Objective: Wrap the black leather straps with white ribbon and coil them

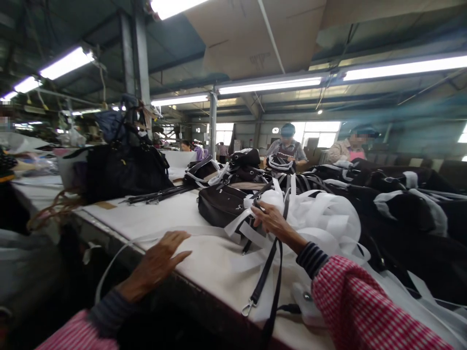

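My left hand (160,260) lies flat on the white table (204,257) near its front edge, fingers stretched out and holding nothing; a thin white strip runs beside it. My right hand (273,221) reaches into a pile of white strips (321,214) beside a dark brown bag (221,204), fingers curled on the strips and a black strap. That black strap (264,274) hangs down over the table edge and ends in a metal clip (247,307).
Black bags (124,167) are piled at the back left, with more bags and white strips (401,194) along the right. Two people (288,146) work across the table. A column (212,124) stands behind.
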Tool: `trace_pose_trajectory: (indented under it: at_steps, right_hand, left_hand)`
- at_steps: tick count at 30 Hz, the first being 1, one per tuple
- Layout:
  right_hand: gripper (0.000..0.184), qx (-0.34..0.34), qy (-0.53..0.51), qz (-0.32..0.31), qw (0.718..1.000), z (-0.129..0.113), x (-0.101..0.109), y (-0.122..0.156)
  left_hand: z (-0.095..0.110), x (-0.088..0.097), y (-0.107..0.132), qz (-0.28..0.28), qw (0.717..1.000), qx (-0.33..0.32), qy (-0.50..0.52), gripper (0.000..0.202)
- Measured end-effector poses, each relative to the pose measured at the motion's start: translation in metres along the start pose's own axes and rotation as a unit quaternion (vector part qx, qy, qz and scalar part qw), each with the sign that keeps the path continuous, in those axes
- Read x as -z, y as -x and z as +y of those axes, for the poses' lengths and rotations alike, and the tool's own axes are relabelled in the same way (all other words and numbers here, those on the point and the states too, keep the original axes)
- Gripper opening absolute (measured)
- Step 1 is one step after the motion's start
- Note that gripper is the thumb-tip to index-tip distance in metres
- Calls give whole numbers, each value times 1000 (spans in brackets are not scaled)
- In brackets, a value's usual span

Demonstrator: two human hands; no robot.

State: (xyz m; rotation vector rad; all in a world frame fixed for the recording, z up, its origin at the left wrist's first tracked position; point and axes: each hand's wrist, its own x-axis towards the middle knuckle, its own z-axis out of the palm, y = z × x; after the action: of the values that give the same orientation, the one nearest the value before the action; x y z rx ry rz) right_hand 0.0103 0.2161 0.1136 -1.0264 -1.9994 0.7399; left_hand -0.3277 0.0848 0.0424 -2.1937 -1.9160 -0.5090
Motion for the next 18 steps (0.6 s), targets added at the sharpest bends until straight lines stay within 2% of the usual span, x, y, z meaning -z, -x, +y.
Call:
trace_pose_trajectory:
  at_steps: [4, 7, 10, 13, 16, 18]
  right_hand:
    - [38, 14, -9, 17, 1000, -22, 9, 8]
    - [38, 23, -54, 31, 998, -38, 16, 6]
    - [33, 15, -158, 40, 986, -50, 18, 0]
    - [32, 30, -244, 37, 969, -63, 20, -3]
    - [30, 67, -261, -13, 963, -80, 32, 3]
    - [30, 71, -258, -49, 962, -90, 42, 11]
  left_hand:
    - [36, -50, -86, -21, 1000, -11, 19, 41]
    - [44, -71, -119, -49, 998, 0, 31, 34]
    - [38, -78, -126, -61, 997, 5, 49, 27]
    - [33, -76, -122, -61, 995, 0, 80, 12]
    - [33, -61, -110, -33, 991, -12, 132, 6]
    - [32, -40, -96, -9, 983, -22, 182, 11]
